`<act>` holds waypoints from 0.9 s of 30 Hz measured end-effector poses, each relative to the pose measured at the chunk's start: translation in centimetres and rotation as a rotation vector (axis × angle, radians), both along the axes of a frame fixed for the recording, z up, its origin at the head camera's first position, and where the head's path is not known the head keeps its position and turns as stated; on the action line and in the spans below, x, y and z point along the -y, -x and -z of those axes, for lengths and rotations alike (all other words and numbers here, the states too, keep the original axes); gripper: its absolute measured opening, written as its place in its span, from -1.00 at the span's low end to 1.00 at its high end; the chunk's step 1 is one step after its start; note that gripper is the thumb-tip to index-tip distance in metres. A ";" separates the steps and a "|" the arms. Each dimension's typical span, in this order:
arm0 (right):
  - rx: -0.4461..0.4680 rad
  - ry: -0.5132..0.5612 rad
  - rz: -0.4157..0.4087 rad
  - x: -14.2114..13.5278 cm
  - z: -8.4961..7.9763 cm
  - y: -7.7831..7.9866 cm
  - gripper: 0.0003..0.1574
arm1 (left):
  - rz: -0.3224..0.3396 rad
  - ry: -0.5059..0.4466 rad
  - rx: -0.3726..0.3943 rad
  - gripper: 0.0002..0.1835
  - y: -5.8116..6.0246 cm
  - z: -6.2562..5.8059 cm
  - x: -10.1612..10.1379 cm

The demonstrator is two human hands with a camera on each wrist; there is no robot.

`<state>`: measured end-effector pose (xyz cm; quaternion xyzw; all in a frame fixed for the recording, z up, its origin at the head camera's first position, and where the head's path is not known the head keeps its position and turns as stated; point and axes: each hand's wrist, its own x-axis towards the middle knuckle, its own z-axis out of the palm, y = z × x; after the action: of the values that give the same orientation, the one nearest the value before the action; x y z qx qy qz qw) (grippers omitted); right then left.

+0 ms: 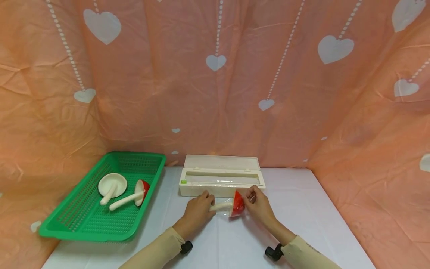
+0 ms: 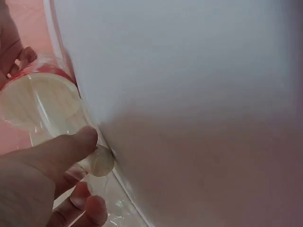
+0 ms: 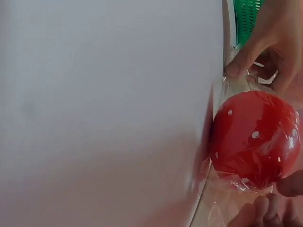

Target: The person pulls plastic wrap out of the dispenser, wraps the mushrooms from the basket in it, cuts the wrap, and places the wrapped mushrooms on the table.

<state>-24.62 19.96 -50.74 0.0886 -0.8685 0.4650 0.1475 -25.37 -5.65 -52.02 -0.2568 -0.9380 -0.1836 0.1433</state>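
A toy mushroom (image 1: 237,204) with a red, white-dotted cap and a cream stem lies sideways between the hands, in clear plastic film (image 2: 42,106). My left hand (image 1: 199,211) grips the stem's end through the film, its thumb on top in the left wrist view. At the cap side, my right hand (image 1: 260,207) pinches the film with thumb and curled fingers. In the right wrist view its fingertips (image 3: 267,208) sit just below the red cap (image 3: 255,139). Right behind the mushroom stands a white film box (image 1: 221,190) with its lid raised.
A green basket (image 1: 90,238) at the left holds two more toy mushrooms, one with its pale underside (image 1: 112,185) up, the other with a red cap (image 1: 145,189). The white table (image 1: 302,209) ends at a peach curtain (image 1: 235,123) with hearts.
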 end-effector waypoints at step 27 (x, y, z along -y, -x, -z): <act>-0.461 -0.321 -0.331 -2.2 -0.5 -0.6 0.03 | 0.084 -0.207 -0.125 -0.81 0.3 -2.5 2.8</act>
<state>-24.03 22.12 -50.27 0.3537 -0.8482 0.3075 0.2466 -25.69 -8.48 -49.52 -0.2908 -0.8917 -0.2688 0.2191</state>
